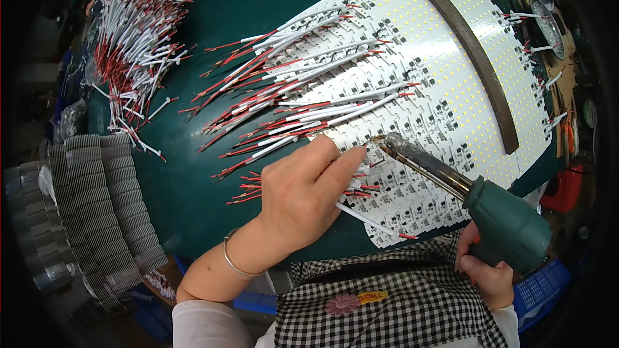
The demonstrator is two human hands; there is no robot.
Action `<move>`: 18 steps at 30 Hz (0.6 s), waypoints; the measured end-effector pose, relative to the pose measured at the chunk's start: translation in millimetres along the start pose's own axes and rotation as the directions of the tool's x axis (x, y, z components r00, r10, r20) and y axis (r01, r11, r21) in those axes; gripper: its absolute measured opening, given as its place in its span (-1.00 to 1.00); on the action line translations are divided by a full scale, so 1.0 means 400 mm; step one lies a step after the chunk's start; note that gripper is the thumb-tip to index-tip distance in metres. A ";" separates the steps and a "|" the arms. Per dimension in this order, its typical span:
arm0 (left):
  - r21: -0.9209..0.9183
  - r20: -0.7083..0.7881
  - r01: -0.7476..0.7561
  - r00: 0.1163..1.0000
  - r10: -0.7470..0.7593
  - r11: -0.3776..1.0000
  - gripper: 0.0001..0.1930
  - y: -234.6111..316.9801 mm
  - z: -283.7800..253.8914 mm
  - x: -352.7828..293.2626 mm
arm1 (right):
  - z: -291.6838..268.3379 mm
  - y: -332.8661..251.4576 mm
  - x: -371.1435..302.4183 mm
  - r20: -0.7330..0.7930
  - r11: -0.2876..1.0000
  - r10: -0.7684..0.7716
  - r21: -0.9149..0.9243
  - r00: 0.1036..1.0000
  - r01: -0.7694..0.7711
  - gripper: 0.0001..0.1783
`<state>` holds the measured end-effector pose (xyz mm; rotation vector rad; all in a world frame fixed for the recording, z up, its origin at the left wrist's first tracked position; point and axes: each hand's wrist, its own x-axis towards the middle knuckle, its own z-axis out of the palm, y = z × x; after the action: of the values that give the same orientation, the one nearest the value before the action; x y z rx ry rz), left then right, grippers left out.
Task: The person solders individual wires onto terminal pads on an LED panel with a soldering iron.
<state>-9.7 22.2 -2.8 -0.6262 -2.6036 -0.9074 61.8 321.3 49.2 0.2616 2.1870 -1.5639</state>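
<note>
My left hand (pixel 300 187) is closed, thumb and forefinger pinched at the white circuit boards. White-sleeved wires (pixel 364 217) with red ends stick out from under its fingers. The fingertips hide the exact spot where they grip. My right hand (pixel 487 277) is wrapped round the handle of a green soldering gun (pixel 509 222). Its metal tip (pixel 382 142) points left and sits just beside my left fingertips, over the boards. Many joined circuit boards (pixel 445 116) with yellow LED chips fan across the table. Along their left part lie rows of white-sleeved wires (pixel 361 98), red ends pointing left.
A dark curved bar (pixel 474 58) rests on the boards. A large heap of wires (pixel 138 38) lies on the green table (pixel 225 0) at far left. Stacks of grey ridged parts (pixel 106 206) stand nearer. A metal dish (pixel 548 29) and a red object (pixel 562 190) are at right.
</note>
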 end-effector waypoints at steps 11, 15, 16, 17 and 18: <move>0.000 0.017 0.009 1.000 -0.009 1.000 -0.61 0.001 -0.003 -0.001 | -0.015 0.037 0.017 0.160 0.901 -0.195 -0.359 0.968 0.241 -0.44; -0.011 -0.005 -0.007 1.000 0.007 1.000 -0.61 -0.001 0.001 0.000 | 0.015 -0.031 0.018 -0.091 0.956 -0.055 0.283 0.994 0.079 -0.24; -0.006 -0.006 -0.015 1.000 0.015 1.000 -0.61 -0.002 0.001 0.000 | 0.015 -0.032 0.021 -0.090 0.956 -0.055 0.284 0.994 0.079 -0.24; -0.005 -0.005 -0.015 1.000 0.015 1.000 -0.61 -0.001 0.000 -0.001 | 0.015 -0.032 0.022 -0.096 0.937 -0.054 0.339 0.994 0.084 -0.23; 0.010 0.003 -0.012 1.000 0.012 1.000 -0.61 -0.001 -0.001 -0.002 | 0.015 -0.033 0.023 -0.102 0.916 -0.052 0.392 0.993 0.088 -0.23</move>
<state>-9.2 21.2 -3.2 -0.6401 -2.6023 -0.8893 49.6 310.2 54.8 0.3856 1.9416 -2.0686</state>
